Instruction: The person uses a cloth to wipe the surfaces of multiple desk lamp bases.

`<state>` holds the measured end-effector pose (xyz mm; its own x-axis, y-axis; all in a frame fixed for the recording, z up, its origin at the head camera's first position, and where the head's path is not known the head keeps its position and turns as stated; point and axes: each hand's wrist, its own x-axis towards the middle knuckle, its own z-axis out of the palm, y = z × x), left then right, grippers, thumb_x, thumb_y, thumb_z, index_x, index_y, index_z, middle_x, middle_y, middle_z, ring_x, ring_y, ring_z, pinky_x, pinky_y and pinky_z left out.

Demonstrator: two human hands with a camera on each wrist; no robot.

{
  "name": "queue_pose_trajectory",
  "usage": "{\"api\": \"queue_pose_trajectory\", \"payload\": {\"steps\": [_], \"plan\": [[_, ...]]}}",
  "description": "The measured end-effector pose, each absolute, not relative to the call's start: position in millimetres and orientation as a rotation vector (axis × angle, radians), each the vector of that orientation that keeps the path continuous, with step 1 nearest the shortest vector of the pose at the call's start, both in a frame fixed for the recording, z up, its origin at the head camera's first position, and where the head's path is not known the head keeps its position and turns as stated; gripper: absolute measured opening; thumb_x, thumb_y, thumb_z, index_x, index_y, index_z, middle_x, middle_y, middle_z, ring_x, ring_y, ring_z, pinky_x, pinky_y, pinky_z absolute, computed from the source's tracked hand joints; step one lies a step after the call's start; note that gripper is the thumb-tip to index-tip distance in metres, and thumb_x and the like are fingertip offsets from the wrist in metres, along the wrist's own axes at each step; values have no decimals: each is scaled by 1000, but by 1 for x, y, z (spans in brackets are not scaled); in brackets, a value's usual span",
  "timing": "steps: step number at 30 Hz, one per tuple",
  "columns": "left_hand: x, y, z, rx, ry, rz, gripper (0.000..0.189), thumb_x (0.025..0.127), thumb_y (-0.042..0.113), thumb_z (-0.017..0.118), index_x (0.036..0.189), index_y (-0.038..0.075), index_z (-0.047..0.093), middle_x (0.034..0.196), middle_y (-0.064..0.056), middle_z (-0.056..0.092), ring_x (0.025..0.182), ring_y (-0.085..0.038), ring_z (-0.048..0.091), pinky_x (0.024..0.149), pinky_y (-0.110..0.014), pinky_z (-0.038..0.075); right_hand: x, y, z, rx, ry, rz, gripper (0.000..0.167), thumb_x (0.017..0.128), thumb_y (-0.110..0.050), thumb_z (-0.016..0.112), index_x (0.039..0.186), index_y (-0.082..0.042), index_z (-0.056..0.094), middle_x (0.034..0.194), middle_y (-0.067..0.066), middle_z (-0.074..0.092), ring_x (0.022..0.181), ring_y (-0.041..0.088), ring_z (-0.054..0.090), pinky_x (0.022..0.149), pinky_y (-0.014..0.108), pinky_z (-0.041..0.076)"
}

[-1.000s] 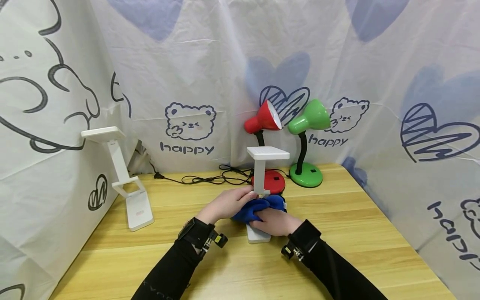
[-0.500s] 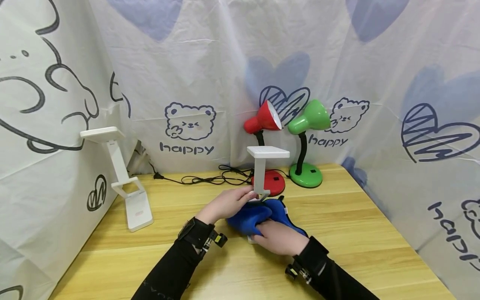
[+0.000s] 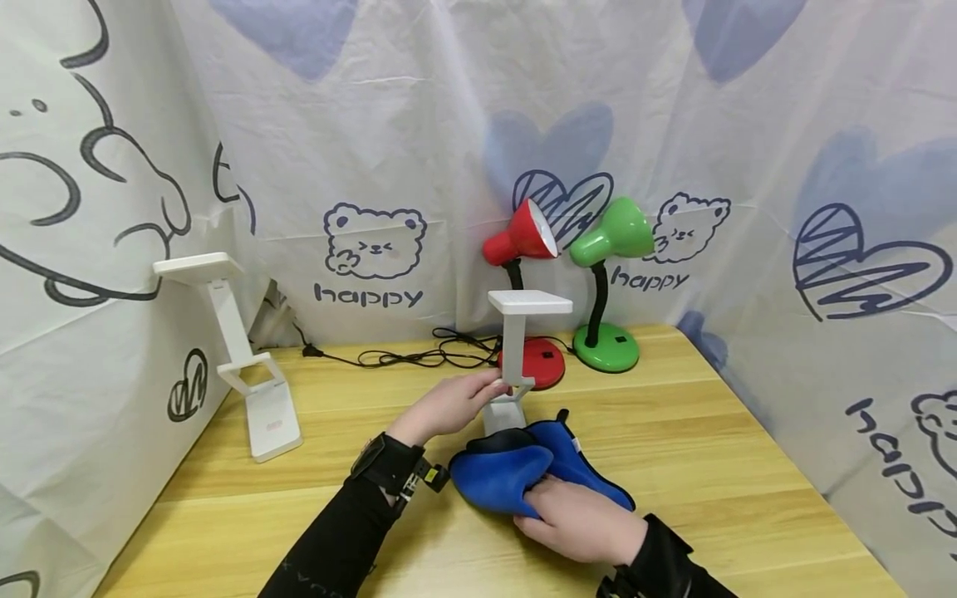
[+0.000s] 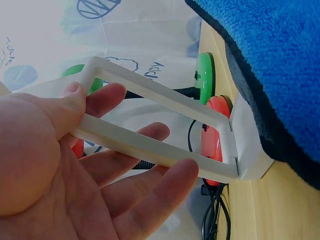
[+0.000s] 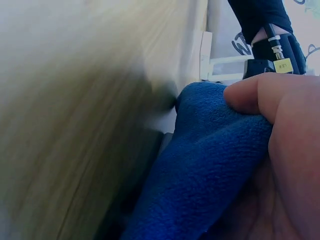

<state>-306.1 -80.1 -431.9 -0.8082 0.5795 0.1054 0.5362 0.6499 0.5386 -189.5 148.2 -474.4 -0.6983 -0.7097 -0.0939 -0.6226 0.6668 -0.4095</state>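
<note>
A white folding desk lamp (image 3: 513, 345) stands at mid-table, its flat head on top and its lower hinged frame (image 4: 162, 95) leaning over the base. My left hand (image 3: 452, 404) pinches this frame between thumb and index finger; the other fingers spread behind and below it in the left wrist view. In my right hand (image 3: 586, 522) is a blue fleecy cloth (image 3: 497, 480) with black edging, gripped by thumb and fingers. The cloth (image 5: 195, 165) is bunched low near the tabletop, covering the front of the lamp's base. Only the rear of the base (image 3: 505, 414) shows.
Another white folding lamp (image 3: 272, 419) stands at the left. Behind are a red lamp (image 3: 521, 235) and a green lamp (image 3: 613, 350), with black cables (image 3: 419, 359) along the table's back edge. Printed curtains (image 3: 374, 166) surround the wooden table (image 3: 718, 498).
My right hand has drawn the blue cloth toward me and slightly right along the lamp's base, uncovering its rear. My left hand has kept its hold on the lamp frame.
</note>
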Motion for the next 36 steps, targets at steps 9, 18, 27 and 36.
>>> {"api": "queue_pose_trajectory", "payload": {"steps": [9,18,27,36], "plan": [[-305,-81,-432,937,2765,892,35,100,58,27,112,43,56,111,16,63,103,-8,61,88,-38,49,-201,141,-477,-1024,2711,-511,36,101,-45,43,71,-27,47,65,-12,34,60,3,40,59,24,32],[-305,-80,-432,935,2788,883,34,100,58,30,116,44,56,114,13,65,108,-9,61,92,-41,48,-240,131,-485,-954,2790,-519,32,101,-46,43,77,-28,54,70,-12,44,67,5,47,65,26,37],[-306,-81,-434,961,2774,895,36,101,56,31,114,37,59,109,9,65,102,-9,61,88,-39,47,-274,120,-487,-978,2838,-543,35,102,-35,46,69,-22,48,58,-11,35,56,5,42,59,24,33],[-306,-79,-432,931,2793,884,34,100,57,32,114,41,58,112,15,64,110,-10,61,95,-43,47,-278,118,-486,-976,2857,-545,36,101,-35,48,68,-21,46,58,-11,34,54,5,39,57,24,30]]}}
